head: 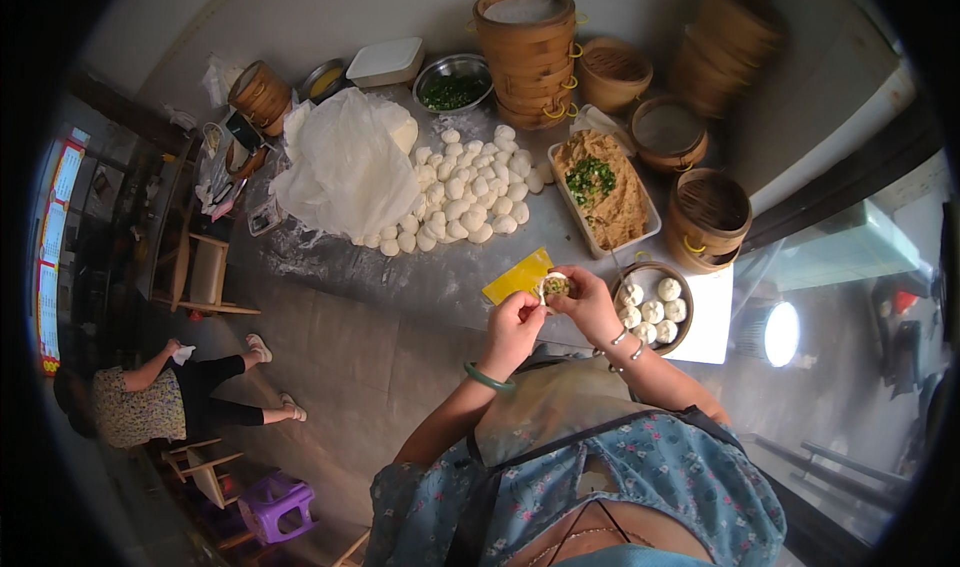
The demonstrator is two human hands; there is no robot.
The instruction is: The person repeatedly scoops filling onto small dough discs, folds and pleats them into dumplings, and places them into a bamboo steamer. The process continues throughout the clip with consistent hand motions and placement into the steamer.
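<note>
Between my two hands is a dough wrapper (pixel 552 285) with meat and green-onion filling showing in its middle. My left hand (pixel 516 325) pinches its lower edge, and my right hand (pixel 585 300) grips its right side. Just behind lies a yellow dough scraper (pixel 517 276) on the metal table. To the right a round bamboo steamer (pixel 689 325) holds several pleated buns (pixel 652 312). A white tub (pixel 598 250) of meat filling (pixel 616 188), topped with chopped green onion (pixel 590 180), stands further back. Many dough pieces (pixel 474 192) cover the middle of the table.
Crumpled plastic sheeting (pixel 349 169) covers dough at the left. Behind stand a tall stack of bamboo steamers (pixel 523 64), a steel bowl (pixel 453 85) of chopped greens and a lidded white box (pixel 385 62). More steamers (pixel 707 218) line the right. A person (pixel 150 398) and a purple stool (pixel 277 505) are at left.
</note>
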